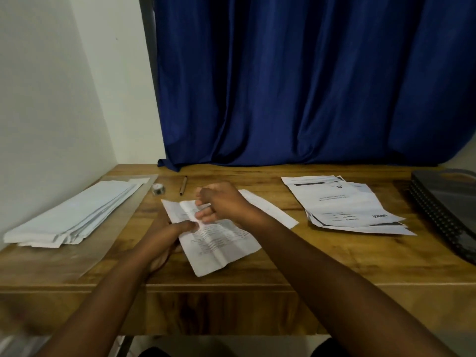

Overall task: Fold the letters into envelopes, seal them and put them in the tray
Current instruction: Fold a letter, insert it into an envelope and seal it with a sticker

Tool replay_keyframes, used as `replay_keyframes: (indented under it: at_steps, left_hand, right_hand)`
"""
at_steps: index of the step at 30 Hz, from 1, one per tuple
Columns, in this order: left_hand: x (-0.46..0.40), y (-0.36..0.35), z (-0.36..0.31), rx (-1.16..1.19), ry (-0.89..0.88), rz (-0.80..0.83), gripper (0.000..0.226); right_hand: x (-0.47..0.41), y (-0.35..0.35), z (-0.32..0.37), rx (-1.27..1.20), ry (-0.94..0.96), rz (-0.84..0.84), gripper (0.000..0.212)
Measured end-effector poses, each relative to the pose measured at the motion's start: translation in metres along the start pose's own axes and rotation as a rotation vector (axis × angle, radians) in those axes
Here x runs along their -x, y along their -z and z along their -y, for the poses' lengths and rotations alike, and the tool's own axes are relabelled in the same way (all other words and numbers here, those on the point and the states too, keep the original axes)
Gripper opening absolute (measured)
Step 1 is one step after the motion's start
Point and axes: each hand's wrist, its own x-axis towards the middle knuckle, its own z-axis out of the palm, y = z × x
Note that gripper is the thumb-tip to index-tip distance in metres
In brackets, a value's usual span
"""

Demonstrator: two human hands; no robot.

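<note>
A: Printed letter (219,240), creased, lying slantwise at mid-table near the front edge, far end curled upward.
B: Left hand (164,238) at the sheet's left edge, thumb and fingertips pinching the paper. Right hand (221,202) over the raised far end, fingers curled round the fold.

A: White envelope (270,210) flat just behind the letter, partly hidden under the right wrist.
B: Stack of envelopes (74,215) well to the left, resting on a clear plastic sleeve (108,240). Pile of printed letters (353,204) to the right, fanned unevenly.

A: Dark tray (448,210) at the far right edge, cut off by the frame.
B: Tape roll (158,189) and pen (183,185) behind the hands, side by side, apart. Wooden table (322,258); blue curtain (309,81) behind.
</note>
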Motion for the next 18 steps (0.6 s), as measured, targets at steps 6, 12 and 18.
replay_keyframes:
  at_steps: [6,12,18]
  left_hand:
    - [-0.026,0.034,-0.004,-0.275,0.088,-0.134,0.053]
    - [-0.030,0.013,-0.013,-1.100,-0.334,-0.323,0.093]
    - [-0.038,-0.022,0.019,-1.380,-0.262,0.144,0.070]
  right_hand:
    - [-0.009,0.015,-0.037,0.589,0.210,-0.142,0.030]
    - [-0.007,0.016,-0.062,0.937,0.233,-0.144,0.049]
    - [-0.010,-0.011,-0.068,0.894,0.264,-0.042,0.055]
